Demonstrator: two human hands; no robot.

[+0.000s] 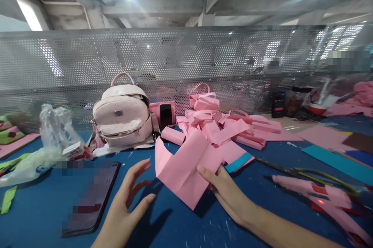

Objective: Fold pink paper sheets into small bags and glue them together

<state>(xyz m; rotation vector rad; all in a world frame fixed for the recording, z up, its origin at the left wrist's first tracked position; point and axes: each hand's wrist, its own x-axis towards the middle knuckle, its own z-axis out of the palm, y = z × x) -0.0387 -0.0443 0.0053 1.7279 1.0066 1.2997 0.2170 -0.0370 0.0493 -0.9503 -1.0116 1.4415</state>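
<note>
Your left hand (128,197) comes up from the bottom edge, palm turned inward toward your right, fingers spread and slightly curled, thumb angled out to the right; it grips nothing and its fingertips hang free. Your right forearm enters from the lower right corner and runs up and left, bare to the wrist; your right hand (225,191) lies low and flat at its end, fingers stretched leftward, thumb raised and pressing; the two hands sit near each other, not touching.

Pinks on a blue table (204,224)

Beside the pale pink backpack (122,118), plain pink paper (186,168) (one teal strip (239,162) right of it).
</note>
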